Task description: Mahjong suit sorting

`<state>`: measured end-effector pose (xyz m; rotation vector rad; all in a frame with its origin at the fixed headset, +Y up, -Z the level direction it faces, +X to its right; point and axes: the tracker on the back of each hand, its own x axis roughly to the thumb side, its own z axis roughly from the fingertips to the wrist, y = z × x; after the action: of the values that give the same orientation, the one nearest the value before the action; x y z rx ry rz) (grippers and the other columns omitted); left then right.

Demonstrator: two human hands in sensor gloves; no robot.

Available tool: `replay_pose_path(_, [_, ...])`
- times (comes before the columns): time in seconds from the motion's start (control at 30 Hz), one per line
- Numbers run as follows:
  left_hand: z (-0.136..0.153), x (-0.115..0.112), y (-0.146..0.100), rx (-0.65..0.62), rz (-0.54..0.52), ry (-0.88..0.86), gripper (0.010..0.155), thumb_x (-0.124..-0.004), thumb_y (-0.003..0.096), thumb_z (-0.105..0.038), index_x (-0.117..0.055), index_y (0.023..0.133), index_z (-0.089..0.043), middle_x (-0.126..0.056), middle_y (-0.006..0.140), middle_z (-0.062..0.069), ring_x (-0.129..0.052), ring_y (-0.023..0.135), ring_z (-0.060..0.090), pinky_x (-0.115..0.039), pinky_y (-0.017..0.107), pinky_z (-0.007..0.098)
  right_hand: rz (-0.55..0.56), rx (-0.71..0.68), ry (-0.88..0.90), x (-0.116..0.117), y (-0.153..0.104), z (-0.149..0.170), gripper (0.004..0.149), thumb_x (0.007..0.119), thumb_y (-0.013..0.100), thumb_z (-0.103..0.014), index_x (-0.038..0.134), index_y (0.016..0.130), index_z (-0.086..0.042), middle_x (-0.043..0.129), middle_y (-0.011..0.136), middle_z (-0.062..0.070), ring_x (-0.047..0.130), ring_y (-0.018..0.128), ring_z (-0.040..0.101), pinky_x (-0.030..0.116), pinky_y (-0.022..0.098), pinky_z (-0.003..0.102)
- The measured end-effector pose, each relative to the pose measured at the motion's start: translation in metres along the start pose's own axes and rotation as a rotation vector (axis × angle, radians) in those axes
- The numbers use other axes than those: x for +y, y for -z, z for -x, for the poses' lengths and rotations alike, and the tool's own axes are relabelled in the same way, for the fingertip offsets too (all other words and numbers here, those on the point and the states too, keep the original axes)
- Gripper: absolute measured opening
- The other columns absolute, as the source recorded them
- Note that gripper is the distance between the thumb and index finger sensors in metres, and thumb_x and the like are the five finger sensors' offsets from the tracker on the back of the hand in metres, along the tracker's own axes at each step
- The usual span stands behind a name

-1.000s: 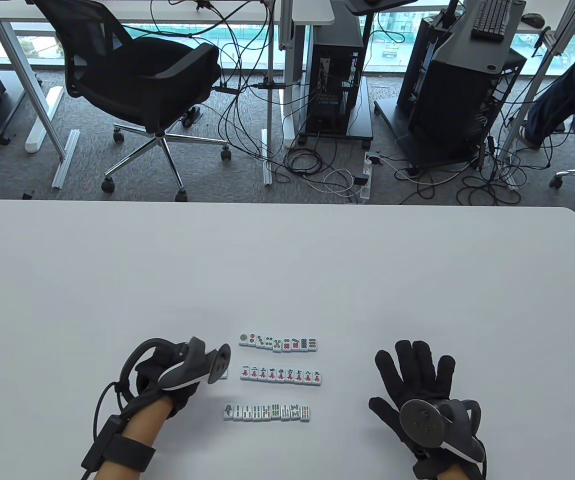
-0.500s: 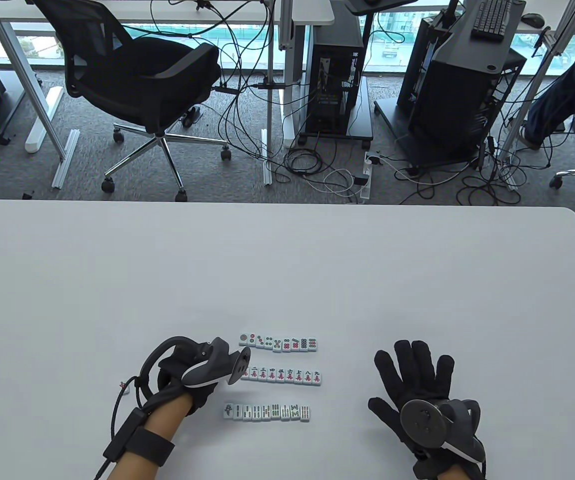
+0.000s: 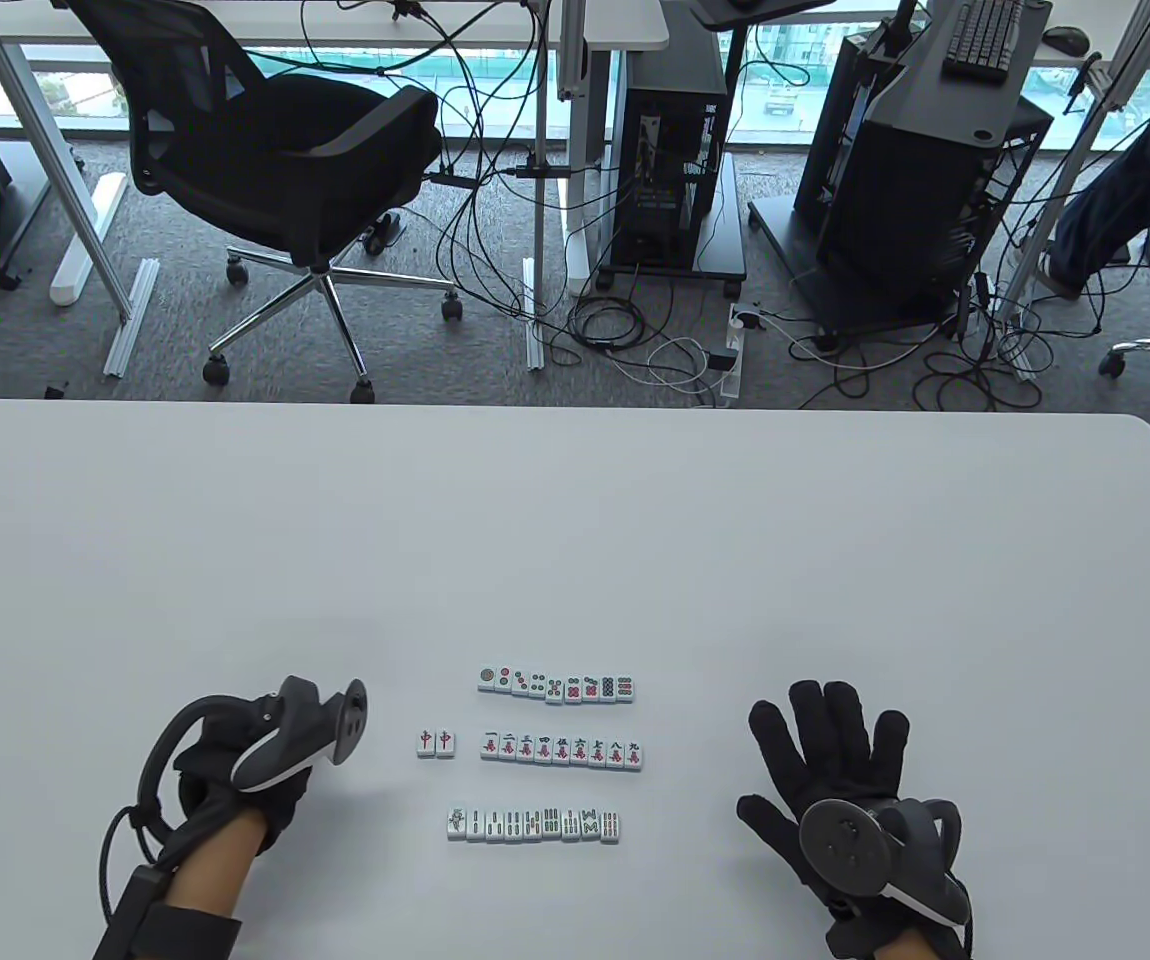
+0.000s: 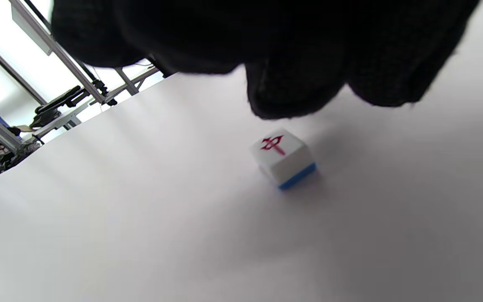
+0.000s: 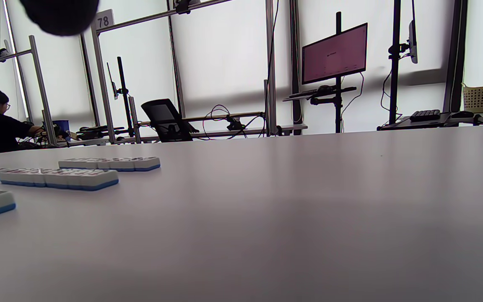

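- Two gloved hands sit low on the white table (image 3: 575, 520), with the sorted tiles between them; going by the layout, the sorting looks all but done.
- Farthest left, the left hand (image 3: 235, 775) hangs clear of the tiles, its tracker on top. In the table view the fingers are hidden under the tracker; the left wrist view shows dark fingertips (image 4: 296, 84) bunched above a tile without touching it. Whether that hand is spread or curled I cannot tell.
- Just right of it lie two red-character tiles (image 3: 435, 742), side by side and touching, set apart from the middle row by a small gap.
- Next come three tidy rows: the dots row (image 3: 556, 685) farthest from the person, the characters row (image 3: 562, 750) in the middle, and the bamboo row (image 3: 533, 823) nearest.
- The tiles are small, hard-looking blocks with glossy white faces, rounded edges and a blue backing layer; they should slide easily on the smooth matte top.
- My judgement: the next move calls only for checking alignment or nudging the loose pair square, with a light touch so the neighbours stay put.
- Farthest right, the right hand (image 3: 830, 770) lies flat on the table with fingers spread wide, holding nothing, well apart from the rows.
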<state>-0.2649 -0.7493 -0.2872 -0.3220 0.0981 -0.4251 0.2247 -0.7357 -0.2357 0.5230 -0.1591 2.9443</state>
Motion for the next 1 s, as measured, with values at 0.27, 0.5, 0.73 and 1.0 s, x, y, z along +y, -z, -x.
replay_pose_path(0.27, [0.023, -0.028, 0.001, 0.084, 0.026, -0.069, 0.065, -0.090, 0.0274, -0.050, -0.082, 0.086, -0.024, -0.100, 0.041, -0.015, -0.097, 0.016, 0.010, -0.087, 0.036, 0.038, -0.008, 0.005, -0.009, 0.000, 0.000, 0.000, 0.078, 0.057, 0.051, -0.062, 0.011, 0.109, -0.036, 0.005, 0.117, 0.009, -0.001, 0.104, 0.039, 0.008, 0.071, 0.071])
replay_pose_path(0.5, [0.018, -0.028, 0.006, 0.035, 0.004, -0.081, 0.063, -0.090, 0.0280, -0.049, -0.082, 0.082, -0.017, -0.100, 0.041, -0.015, -0.097, 0.017, 0.011, -0.087, 0.036, 0.038, -0.017, 0.006, -0.011, 0.001, 0.001, -0.001, 0.078, 0.058, 0.051, -0.062, 0.011, 0.109, -0.036, 0.005, 0.118, 0.009, -0.001, 0.104, 0.038, 0.008, 0.071, 0.071])
replay_pose_path(0.73, [-0.019, 0.001, 0.008, -0.101, -0.097, -0.140, 0.062, -0.090, 0.0284, -0.050, -0.084, 0.081, -0.018, -0.100, 0.041, -0.015, -0.097, 0.017, 0.010, -0.087, 0.036, 0.038, -0.012, 0.006, -0.006, 0.001, 0.001, -0.001, 0.078, 0.058, 0.051, -0.062, 0.011, 0.109, -0.036, 0.005, 0.117, 0.009, -0.001, 0.104, 0.038, 0.008, 0.071, 0.071])
replay_pose_path(1.0, [-0.081, 0.037, 0.007, -0.284, -0.178, -0.061, 0.061, -0.089, 0.0284, -0.049, -0.084, 0.082, -0.020, -0.100, 0.042, -0.016, -0.098, 0.019, 0.010, -0.087, 0.038, 0.038, -0.010, 0.005, 0.001, 0.001, 0.001, 0.000, 0.078, 0.058, 0.051, -0.062, 0.012, 0.109, -0.036, 0.005, 0.118, 0.009, -0.001, 0.104, 0.038, 0.007, 0.071, 0.071])
